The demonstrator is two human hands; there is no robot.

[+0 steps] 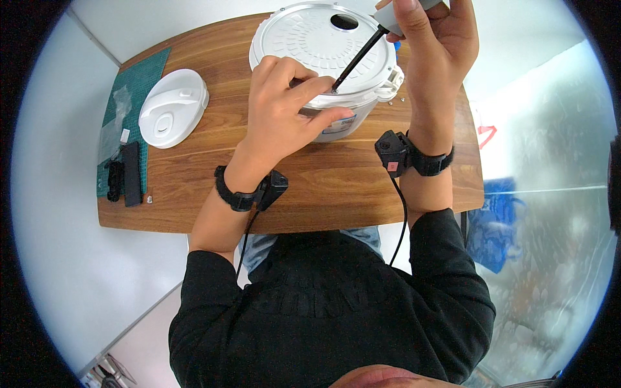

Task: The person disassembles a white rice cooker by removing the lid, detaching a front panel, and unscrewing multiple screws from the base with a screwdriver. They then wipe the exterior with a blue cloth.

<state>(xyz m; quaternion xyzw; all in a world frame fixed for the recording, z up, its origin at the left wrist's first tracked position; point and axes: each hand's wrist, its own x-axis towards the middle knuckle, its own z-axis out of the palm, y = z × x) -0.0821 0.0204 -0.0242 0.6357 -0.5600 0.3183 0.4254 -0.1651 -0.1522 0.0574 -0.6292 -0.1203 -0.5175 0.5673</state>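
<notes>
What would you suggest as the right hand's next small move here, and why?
Perhaps a slight turn of the screwdriver by the right hand, under light pressure: the hand grips its grey handle, the tip appears to meet the near rim of the white lid, and the left hand's fingers are close beside that tip.

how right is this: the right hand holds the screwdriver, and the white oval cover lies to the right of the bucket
Not quite: in the head view, the white oval cover lies to the left of the bucket, not the right. The right hand does hold the screwdriver.
</notes>
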